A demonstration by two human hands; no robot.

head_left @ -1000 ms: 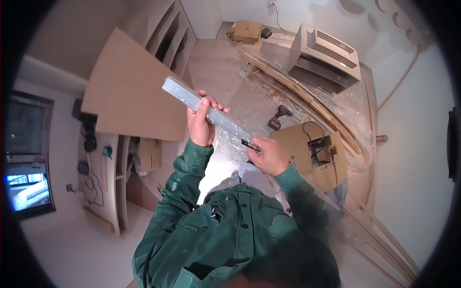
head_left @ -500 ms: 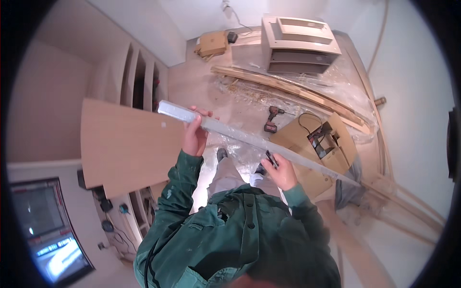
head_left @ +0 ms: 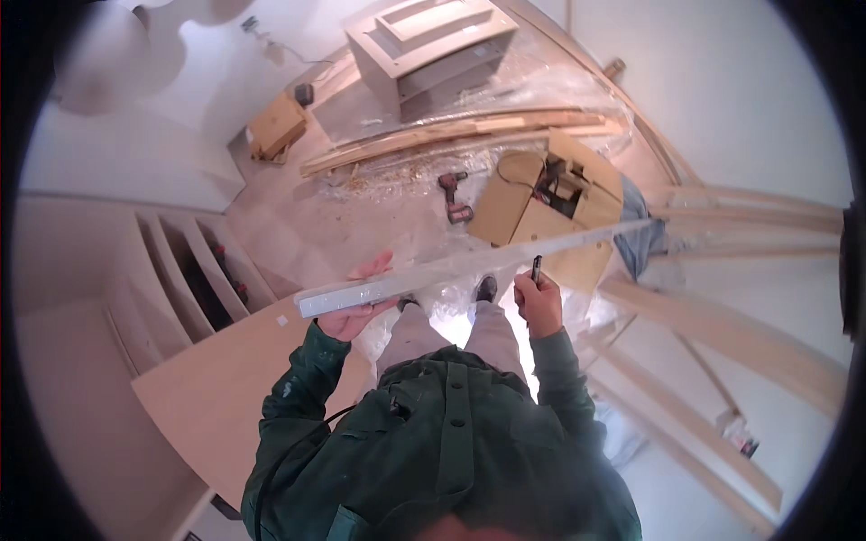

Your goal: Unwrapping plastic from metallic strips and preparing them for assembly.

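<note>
A long pale strip (head_left: pixel 469 261), wrapped in clear film, runs from my left side out to the right. My left hand (head_left: pixel 341 323) supports it near its left end. That hand's palm and some fingers show below the strip, while other fingertips rise past its far side. My right hand (head_left: pixel 541 307) is closed around a slim black pen-shaped tool (head_left: pixel 537 267), which points away from me, just on the near side of the strip. Whether the tool is a marker or a knife I cannot tell.
A cordless drill (head_left: pixel 454 197) lies on the floor beside an opened cardboard box (head_left: pixel 519 212). Beyond are wooden planks (head_left: pixel 433 137) on plastic film and a pale cabinet (head_left: pixel 433 54). A wide panel (head_left: pixel 244 388) stands at my left; long boards (head_left: pixel 722 334) lie at right.
My view has turned right. The strip's left end has come nearer and lower, so it now slopes up to the right. My right hand has tipped the black tool more upright.
</note>
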